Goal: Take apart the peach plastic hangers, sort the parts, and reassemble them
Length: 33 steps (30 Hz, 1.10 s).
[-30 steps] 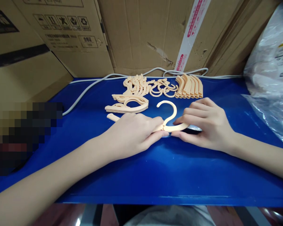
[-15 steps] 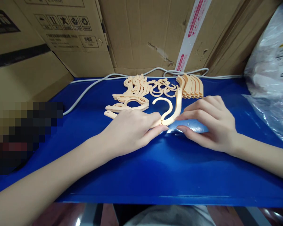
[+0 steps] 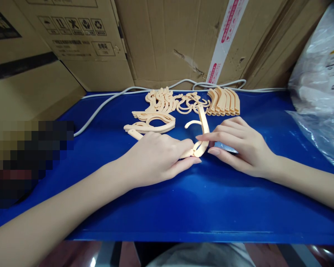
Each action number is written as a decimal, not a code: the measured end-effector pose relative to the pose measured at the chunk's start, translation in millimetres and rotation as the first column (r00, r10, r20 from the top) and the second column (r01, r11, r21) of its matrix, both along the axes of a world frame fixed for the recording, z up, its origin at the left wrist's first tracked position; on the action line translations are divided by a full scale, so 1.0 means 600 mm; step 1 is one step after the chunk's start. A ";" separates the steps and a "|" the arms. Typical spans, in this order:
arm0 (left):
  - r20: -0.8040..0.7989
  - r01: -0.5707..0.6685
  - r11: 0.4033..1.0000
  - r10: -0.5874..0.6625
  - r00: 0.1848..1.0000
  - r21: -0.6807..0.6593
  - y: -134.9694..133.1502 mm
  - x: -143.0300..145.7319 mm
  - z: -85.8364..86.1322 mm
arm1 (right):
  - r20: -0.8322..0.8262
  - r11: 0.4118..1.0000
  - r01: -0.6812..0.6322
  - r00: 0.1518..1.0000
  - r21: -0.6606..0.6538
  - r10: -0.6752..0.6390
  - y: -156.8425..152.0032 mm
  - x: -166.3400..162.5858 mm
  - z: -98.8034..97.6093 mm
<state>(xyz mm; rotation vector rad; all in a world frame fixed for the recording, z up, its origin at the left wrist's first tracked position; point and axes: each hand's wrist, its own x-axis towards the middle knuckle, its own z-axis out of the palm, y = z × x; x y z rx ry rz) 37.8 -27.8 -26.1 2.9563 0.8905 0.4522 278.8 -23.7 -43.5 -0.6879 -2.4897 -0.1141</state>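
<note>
Between my hands is a cream plastic folding hanger [image 3: 204, 124], with its hook behind one raised arm. My left hand [image 3: 156, 157] is closed on its left arm near the centre joint, and that arm's far end sticks out past the knuckles. The fingertips of my right hand [image 3: 242, 146] press on the raised right arm just above the joint; the thumb sits a little apart from it. Past my left hand lies a stack of cream hanger pieces [image 3: 156, 128]. Loose hooks [image 3: 185, 107] lie farther back, beside wavy hanger parts [image 3: 163, 100] and a row of curved arms [image 3: 225, 102].
A blue surface [image 3: 183, 207] spans the space under my hands. Cardboard boxes [image 3: 161, 44] wall off the back and left. A white cable [image 3: 100, 107] runs along the rear. At the right sits a clear plastic bag [image 3: 320, 74]. Shiny film [image 3: 225, 147] shows beneath my right hand.
The hanger has turned: its right arm has swung left and more upright, and the hook now lies partly behind it. My right hand has moved left onto that arm.
</note>
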 end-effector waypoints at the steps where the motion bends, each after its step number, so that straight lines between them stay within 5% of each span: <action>1: -0.002 0.004 1.000 -0.004 1.000 -0.001 0.000 0.000 -0.001 | -0.007 1.000 0.005 1.000 -0.004 -0.005 0.000 0.000 0.000; 10: -0.039 0.084 0.995 -0.087 0.995 -0.052 0.003 -0.002 -0.005 | -0.175 0.955 0.208 0.953 -0.211 -0.246 0.007 0.002 -0.001; 18: -0.048 0.077 0.995 -0.080 0.996 -0.057 0.010 -0.006 -0.007 | -0.238 0.885 0.252 0.901 -0.391 -0.362 0.022 0.005 -0.014; 24: -0.050 0.073 0.995 -0.077 0.996 -0.071 0.010 -0.006 -0.008 | -0.335 0.874 0.214 0.863 -0.437 -0.378 0.026 0.010 -0.025; 33: -0.049 0.058 0.995 -0.062 0.997 -0.077 0.013 -0.007 -0.005 | -0.226 0.881 0.270 0.899 -0.389 -0.376 0.029 0.011 -0.022</action>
